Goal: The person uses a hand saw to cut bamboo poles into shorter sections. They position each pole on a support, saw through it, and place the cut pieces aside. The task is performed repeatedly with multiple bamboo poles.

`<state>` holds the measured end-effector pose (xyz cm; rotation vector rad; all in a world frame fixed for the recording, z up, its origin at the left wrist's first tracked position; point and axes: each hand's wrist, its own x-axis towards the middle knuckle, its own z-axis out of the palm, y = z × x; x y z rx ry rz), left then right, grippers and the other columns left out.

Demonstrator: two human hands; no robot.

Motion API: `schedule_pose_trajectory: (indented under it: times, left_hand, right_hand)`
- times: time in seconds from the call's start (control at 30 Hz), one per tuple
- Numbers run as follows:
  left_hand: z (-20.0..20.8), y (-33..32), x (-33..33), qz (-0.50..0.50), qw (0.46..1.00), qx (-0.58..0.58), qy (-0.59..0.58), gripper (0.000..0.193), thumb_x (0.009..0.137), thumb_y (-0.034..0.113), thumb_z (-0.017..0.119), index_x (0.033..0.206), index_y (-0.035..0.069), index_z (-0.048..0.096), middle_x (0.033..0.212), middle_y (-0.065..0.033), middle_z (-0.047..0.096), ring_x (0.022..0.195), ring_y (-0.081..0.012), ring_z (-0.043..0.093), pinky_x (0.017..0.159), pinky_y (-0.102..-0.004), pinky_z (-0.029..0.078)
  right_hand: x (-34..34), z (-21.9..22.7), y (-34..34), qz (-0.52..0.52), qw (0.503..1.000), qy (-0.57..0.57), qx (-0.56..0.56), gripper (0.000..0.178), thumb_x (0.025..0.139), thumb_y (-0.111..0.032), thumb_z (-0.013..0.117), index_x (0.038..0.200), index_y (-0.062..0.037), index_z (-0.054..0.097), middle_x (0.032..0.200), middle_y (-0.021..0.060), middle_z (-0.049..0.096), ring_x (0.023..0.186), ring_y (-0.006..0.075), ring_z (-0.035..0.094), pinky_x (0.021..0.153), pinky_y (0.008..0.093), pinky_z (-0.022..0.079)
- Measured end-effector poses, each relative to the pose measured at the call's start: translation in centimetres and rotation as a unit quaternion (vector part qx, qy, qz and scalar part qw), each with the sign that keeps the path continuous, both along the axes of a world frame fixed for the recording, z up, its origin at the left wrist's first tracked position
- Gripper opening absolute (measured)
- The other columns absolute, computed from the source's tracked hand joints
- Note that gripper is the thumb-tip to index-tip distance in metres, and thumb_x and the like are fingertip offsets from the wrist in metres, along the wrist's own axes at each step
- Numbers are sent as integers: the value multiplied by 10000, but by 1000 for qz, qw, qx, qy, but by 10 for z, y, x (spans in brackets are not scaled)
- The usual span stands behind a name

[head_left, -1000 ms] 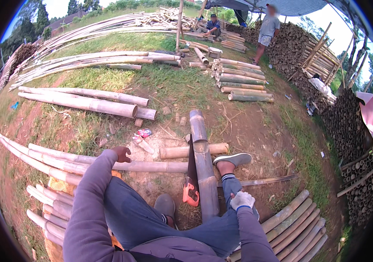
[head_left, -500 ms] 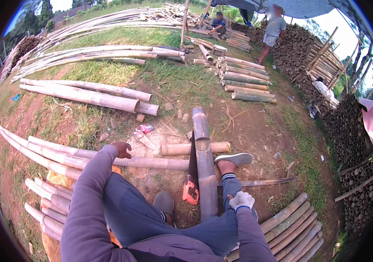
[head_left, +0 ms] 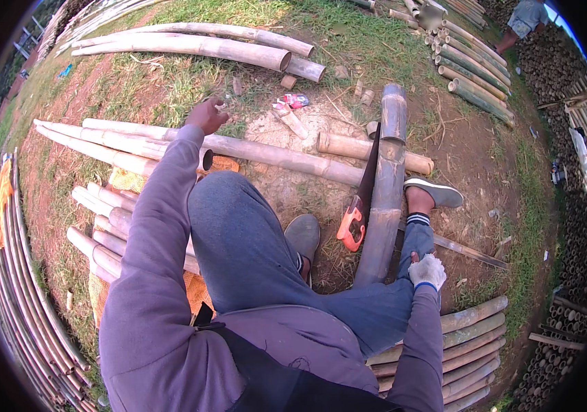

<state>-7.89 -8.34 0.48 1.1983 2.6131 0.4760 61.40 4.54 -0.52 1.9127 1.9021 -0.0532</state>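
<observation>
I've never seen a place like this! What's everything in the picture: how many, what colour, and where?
Thick bamboo: one line, grey, centre-right
Handsaw: one, orange handle, dark blade, beside the thick bamboo
Short bamboo: one, tan, crossing the thick bamboo
Long poles: several, pale, left of centre
Farther poles: three, pale, upper left
Cut stacks: several, brown to green, lower right, upper right, left
Orange sacking: count unclear, left
Wrapper: one, red, upper centre
Other person: one, light-blue shorts, upper right
Shoes: two, grey, either side of the thick bamboo
Left hand: one, bare, over the long poles
Right hand: one, white-gloved, by the right leg
</observation>
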Motion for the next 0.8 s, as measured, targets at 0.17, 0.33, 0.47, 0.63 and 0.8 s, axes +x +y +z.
schedule_pose_trajectory:
  times: [0.17,0.33,0.47,0.63,0.8]
  left_hand:
    - [-59,-18,52,6,989,-137,51,722,849,393,845,1495,215,577,1541,-178,577,1422,-410,548,1153,-562,470]
    - [-105,4,79,-129,972,-151,128,853,757,360,894,1517,259,520,1545,-120,539,1480,-366,461,1212,-587,368]
    - [-116,42,98,-220,947,-179,152,918,728,337,912,1533,253,479,1504,-102,563,1457,-343,485,1225,-587,336]
    - [-138,72,90,-287,911,-271,123,739,806,275,845,1460,212,506,1368,-139,668,1340,-356,615,1200,-622,367]
    - [-133,72,77,-272,913,-258,160,612,813,221,817,1357,189,538,1294,-130,693,1274,-338,659,1128,-604,416]
  right_hand:
    - [3,0,10,-2,1000,-13,-6,598,1020,-587,607,1227,-48,765,1247,221,756,1197,390,719,1012,498,564]
    - [4,-5,18,3,1000,-6,0,584,998,-584,640,1093,-29,796,1144,240,775,1121,423,739,979,518,575]
    - [0,-4,24,-8,1000,-14,-5,617,964,-611,677,1070,-15,796,1104,255,778,1079,429,750,945,520,589]
    - [-3,-5,29,-10,1000,-8,-1,647,935,-629,706,1077,-3,790,1082,257,781,1058,428,757,926,519,596]
    - [-2,-2,32,-25,999,-6,-18,653,936,-642,697,1054,-7,799,1101,241,779,1080,418,751,937,513,588]
